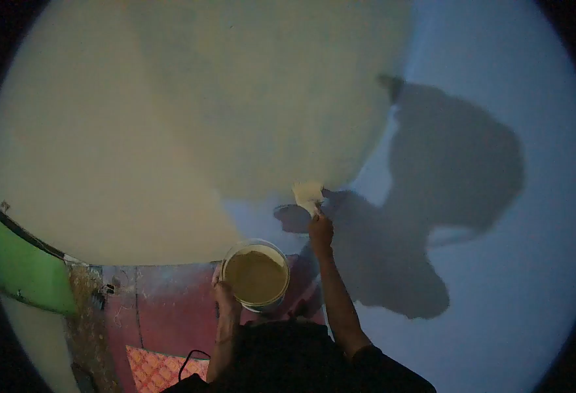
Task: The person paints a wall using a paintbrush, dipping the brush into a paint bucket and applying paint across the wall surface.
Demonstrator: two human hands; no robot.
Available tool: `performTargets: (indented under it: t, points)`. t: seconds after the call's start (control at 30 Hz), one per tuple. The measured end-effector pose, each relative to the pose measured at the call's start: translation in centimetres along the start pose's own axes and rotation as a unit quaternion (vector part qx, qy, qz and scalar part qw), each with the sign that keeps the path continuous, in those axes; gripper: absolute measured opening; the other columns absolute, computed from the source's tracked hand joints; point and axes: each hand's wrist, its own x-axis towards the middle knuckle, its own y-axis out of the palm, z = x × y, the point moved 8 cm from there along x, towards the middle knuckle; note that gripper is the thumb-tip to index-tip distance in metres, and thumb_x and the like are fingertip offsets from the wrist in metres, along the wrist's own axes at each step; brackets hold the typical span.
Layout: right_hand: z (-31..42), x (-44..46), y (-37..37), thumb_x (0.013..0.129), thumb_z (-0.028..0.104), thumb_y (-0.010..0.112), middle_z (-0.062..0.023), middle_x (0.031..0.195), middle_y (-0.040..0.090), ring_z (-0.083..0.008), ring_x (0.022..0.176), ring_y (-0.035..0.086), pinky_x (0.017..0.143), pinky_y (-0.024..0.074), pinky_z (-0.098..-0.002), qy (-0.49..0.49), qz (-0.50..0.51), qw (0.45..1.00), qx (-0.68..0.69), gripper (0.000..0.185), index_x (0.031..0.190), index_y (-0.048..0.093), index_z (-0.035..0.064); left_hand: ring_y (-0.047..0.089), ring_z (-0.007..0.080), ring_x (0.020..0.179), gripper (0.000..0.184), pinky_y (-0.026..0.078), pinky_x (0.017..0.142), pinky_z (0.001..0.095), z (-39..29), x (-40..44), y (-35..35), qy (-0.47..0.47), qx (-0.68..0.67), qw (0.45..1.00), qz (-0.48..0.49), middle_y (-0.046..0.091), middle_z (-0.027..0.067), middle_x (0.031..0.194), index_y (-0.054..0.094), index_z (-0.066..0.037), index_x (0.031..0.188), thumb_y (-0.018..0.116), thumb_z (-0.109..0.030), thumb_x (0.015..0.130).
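Wall (530, 281) part beige, part blue. I see right hand (321, 230) gripping brush (308, 194), bristles at beige edge; left hand (225, 295) clasping bucket (254, 245) side, paint (256, 278) inside. Likely mid-coat; next stroke calls for level bucket, probably onto blue.

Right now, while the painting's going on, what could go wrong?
Only the left hand seems to hold the open bucket, so if it tilts, the yellowish paint could slop out, perhaps onto the red surface that shows beside it. Also, a big dark shadow falls on the blue wall next to the brush in the right hand, so a missed patch there might be hard to spot.
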Motion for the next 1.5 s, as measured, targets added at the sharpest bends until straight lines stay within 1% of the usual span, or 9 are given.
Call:
performTargets:
  t: [0.17,0.3,0.53,0.6,0.83,1.13,1.2,1.4,1.5]
  points:
    - [-1.5,-1.6,-0.2,0.092,0.021,0.054,-0.027,0.09,0.067,-0.0431,0.084,0.065,0.078,0.0517,-0.0493,-0.068,-0.002,0.991,0.119,0.033,0.113,0.065,-0.0015,0.061,0.0214,0.101,0.049,0.051,0.087,0.0346,-3.3,-2.0,2.2,0.037,0.007,0.999,-0.034,0.064,0.0122,0.113,0.059,0.002,0.119,0.038,0.002,0.075]
    - [3.6,-4.8,-5.7,0.091,0.019,0.055,-0.0261,0.094,0.068,-0.0432,0.086,0.066,0.079,0.0524,-0.0476,-0.107,-0.032,0.993,0.04,0.033,0.117,0.064,-0.0001,0.062,0.021,0.101,0.047,0.051,0.089,0.0341,-1.9,-1.3,-2.4,0.027,0.013,0.997,-0.074,0.063,0.0123,0.114,0.059,0.003,0.12,0.039,0.001,0.078]
    - [16.8,-1.9,-11.9,0.089,0.006,0.058,-0.0258,0.113,0.065,-0.0363,0.099,0.067,0.081,0.0528,-0.0385,-0.118,0.021,0.966,0.231,0.051,0.139,0.049,0.0043,0.062,0.0239,0.106,0.045,0.051,0.089,0.0348,-0.6,0.5,-1.4,0.017,-0.018,0.997,-0.066,0.063,0.0138,0.117,0.058,0.005,0.122,0.039,0.001,0.082]
    - [19.8,-1.3,-13.3,0.091,0.014,0.057,-0.0264,0.099,0.067,-0.0412,0.09,0.067,0.076,0.0529,-0.045,-0.265,-0.098,0.942,0.18,0.053,0.143,0.044,0.0127,0.062,0.0238,0.107,0.042,0.051,0.089,0.0351,-0.2,0.5,-2.0,0.027,-0.02,0.997,-0.074,0.063,0.0139,0.117,0.058,0.005,0.122,0.039,0.001,0.085]
    - [12.4,-0.8,2.0,0.09,0.013,0.058,-0.0198,0.086,0.065,-0.0373,0.074,0.064,0.066,0.0518,-0.0451,-0.214,-0.099,0.963,0.132,0.054,0.143,0.045,0.0121,0.061,0.0251,0.106,0.044,0.052,0.09,0.0384,-2.4,-0.8,-3.2,0.051,0.012,0.991,-0.12,0.062,0.0126,0.118,0.056,0.002,0.124,0.042,-0.008,0.084]
    - [-11.0,-5.0,22.5,0.083,0.019,0.062,-0.0234,0.079,0.065,-0.0409,0.077,0.064,0.071,0.0507,-0.0463,-0.031,0.189,0.974,-0.117,0.046,0.127,0.06,0.0031,0.059,0.0213,0.108,0.036,0.051,0.089,0.0386,-4.3,-2.8,-6.0,0.057,0.072,0.987,-0.13,0.06,0.0101,0.121,0.055,-0.001,0.126,0.044,-0.022,0.099]
    - [-10.1,-4.5,18.2,0.085,0.022,0.062,-0.0243,0.078,0.066,-0.0424,0.076,0.064,0.073,0.0506,-0.0482,-0.011,0.047,0.998,0.034,0.039,0.118,0.064,0.0012,0.059,0.0211,0.108,0.037,0.051,0.09,0.0386,-4.5,-3.5,-6.8,0.047,0.086,0.983,-0.156,0.059,0.0099,0.121,0.055,-0.001,0.127,0.044,-0.023,0.099]
    - [6.4,-2.4,-7.3,0.09,0.026,0.062,-0.0229,0.078,0.067,-0.0365,0.07,0.066,0.069,0.0511,-0.0418,-0.025,-0.086,0.992,0.093,0.039,0.115,0.066,-0.0034,0.058,0.023,0.108,0.045,0.051,0.09,0.0394,-5.3,-2.6,-3.9,0.061,0.108,0.989,-0.083,0.06,0.0113,0.119,0.054,0.001,0.127,0.049,-0.03,0.095]
    - [11.2,0.5,-17.8,0.092,0.014,0.059,-0.0233,0.101,0.069,-0.0316,0.089,0.071,0.073,0.0529,-0.0403,-0.062,-0.116,0.974,0.186,0.038,0.129,0.06,0.0044,0.057,0.0246,0.11,0.047,0.05,0.093,0.0395,-7.4,-4.2,1.2,0.075,0.146,0.986,-0.029,0.059,0.0123,0.121,0.053,0.002,0.128,0.048,-0.022,0.088]
